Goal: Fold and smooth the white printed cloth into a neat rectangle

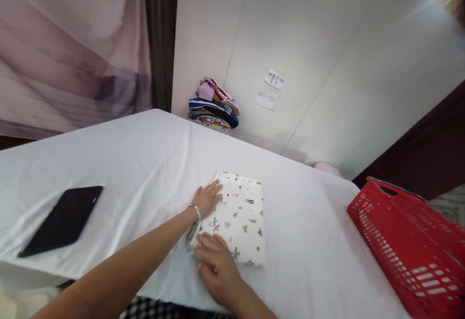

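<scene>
Head view showed the left hand (208,199) with fingers together, flat on the folded printed cloth (240,218); the right hand (217,265) pressed its near corner, fingers loosely spread. It lay on a smooth white sheet (145,164), between a black tablet (61,220) and a red plastic basket (410,246).

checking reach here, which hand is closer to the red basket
Right. The right hand rests on the folded cloth's near edge; the left hand lies farther from the red basket.

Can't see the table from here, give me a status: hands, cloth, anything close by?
Left hand and right hand flat on folded patterned cloth. Cloth lies on white table. Black tablet left, red basket right, both apart.
</scene>
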Tool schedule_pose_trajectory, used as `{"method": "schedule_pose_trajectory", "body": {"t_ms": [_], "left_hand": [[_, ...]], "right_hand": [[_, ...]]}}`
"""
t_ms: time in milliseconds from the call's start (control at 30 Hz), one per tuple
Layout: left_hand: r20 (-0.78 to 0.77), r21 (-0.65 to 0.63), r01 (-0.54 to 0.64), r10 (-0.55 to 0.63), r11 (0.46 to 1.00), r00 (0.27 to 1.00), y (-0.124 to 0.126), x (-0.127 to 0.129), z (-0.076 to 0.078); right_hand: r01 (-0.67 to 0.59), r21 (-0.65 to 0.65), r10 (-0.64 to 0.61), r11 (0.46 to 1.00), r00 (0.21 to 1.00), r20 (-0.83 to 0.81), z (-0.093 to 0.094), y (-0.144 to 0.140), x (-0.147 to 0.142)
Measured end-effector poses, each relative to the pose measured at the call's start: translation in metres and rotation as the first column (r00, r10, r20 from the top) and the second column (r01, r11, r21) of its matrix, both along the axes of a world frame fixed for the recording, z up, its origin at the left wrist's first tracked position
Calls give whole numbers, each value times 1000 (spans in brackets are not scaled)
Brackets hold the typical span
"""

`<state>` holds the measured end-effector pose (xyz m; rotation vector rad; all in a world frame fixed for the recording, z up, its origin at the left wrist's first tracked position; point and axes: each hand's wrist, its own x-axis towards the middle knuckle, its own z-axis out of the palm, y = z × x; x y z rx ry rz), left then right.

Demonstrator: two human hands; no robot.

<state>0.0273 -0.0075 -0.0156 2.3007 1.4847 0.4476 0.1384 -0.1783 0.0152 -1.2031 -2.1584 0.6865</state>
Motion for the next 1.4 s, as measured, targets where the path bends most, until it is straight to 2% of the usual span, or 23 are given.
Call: {"method": "schedule_pose_trajectory", "body": {"t_ms": [100, 200, 267, 367, 433, 567, 667, 733, 800, 900, 967, 1033, 1133, 1400], "left_hand": [[5, -9, -5, 5, 1000, 1000, -1, 0, 2], [6, -12, -8, 8, 1000, 1000, -2, 0, 5], [8, -13, -11, 11, 1000, 1000, -3, 0, 6], [9, -14, -13, 13, 1000, 1000, -3, 0, 5], [6, -8, -11, 12, 1000, 1000, -2, 0, 3], [-1, 10, -23, 23, 1000, 1000, -1, 0, 0], [-12, 7, -27, 27, 1000, 1000, -1, 0, 0], [-23, 4, -27, 27, 1000, 999, -2, 1, 2], [-31, 2, -28, 28, 1000, 999, -4, 1, 4], [-38, -6, -37, 37, 999, 999, -6, 0, 6], [-45, -15, -46, 45, 999, 998, -7, -1, 6], [-52, -20, -47, 45, 999, 998, -8, -1, 5], [-60, -20, -45, 44, 999, 997, -4, 0, 7], [-118, -65, -166, 157, 984, 981, 15, 16, 18]], "right_hand": [[73, 5, -73, 997, 994, -81, 3, 15, 22], [287, 108, -297, 952, 951, 91, 8, 30, 44], [334, 145, -362, 931, 898, 251, 8, 32, 49], [250, 133, -283, 959, 870, 404, 3, 20, 40], [162, 119, -197, 980, 886, 419, 1, 8, 29], [30, -3, -28, 1000, 962, 271, 7, -10, 17], [-13, -91, 22, 996, 995, 100, 14, -6, 22], [29, -101, -26, 994, 999, 35, 18, 6, 31], [138, -45, -135, 989, 988, 69, 20, 23, 42], [316, 113, -335, 942, 904, 267, 16, 49, 58], [367, 179, -409, 913, 827, 386, 8, 59, 66], [367, 205, -421, 907, 790, 447, -2, 64, 69], [347, 219, -410, 912, 786, 463, -12, 63, 69], [343, 204, -399, 917, 786, 472, -9, 63, 71]]}}
